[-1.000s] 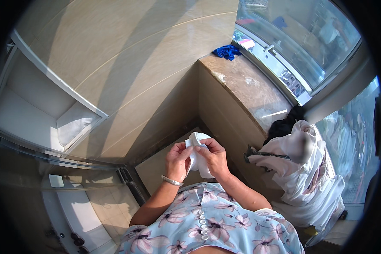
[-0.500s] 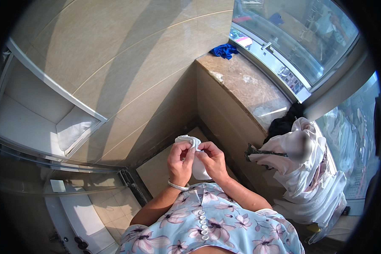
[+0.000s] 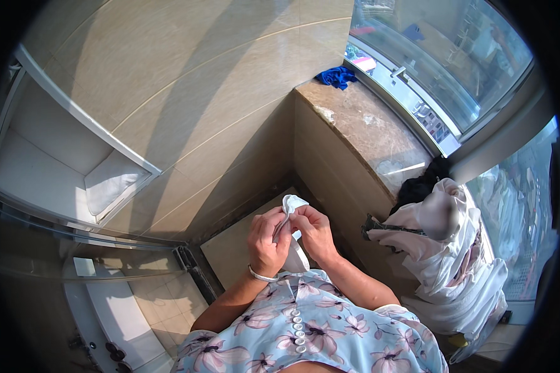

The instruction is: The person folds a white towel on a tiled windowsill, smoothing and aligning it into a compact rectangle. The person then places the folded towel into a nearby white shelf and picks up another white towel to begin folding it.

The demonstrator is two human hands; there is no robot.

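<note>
In front of my chest, both hands grip a small white sock [image 3: 297, 258]. Its upper end is bunched above my fingers, and a rounded end hangs below, close to my flowered top. My left hand [image 3: 269, 245], with a pale bangle at its wrist, pinches the left edge of the fabric. My right hand [image 3: 313, 231] has thumb and fingers closed on the other side, near the bunched end. The fingers hide the middle of the sock.
To the right, a heap of white clothes [image 3: 463, 298] lies by the window beside a black garment [image 3: 422, 183]. A blue cloth [image 3: 336, 77] sits on the stone ledge [image 3: 358, 118]. At left are a wall niche [image 3: 50, 143] and a glass panel; a tiled wall [image 3: 199, 99] stands ahead.
The sock has been turned and gathered between my fingers; its hanging part looks narrower and its top end points further right. Both hands keep hold, with the right hand slightly higher.
</note>
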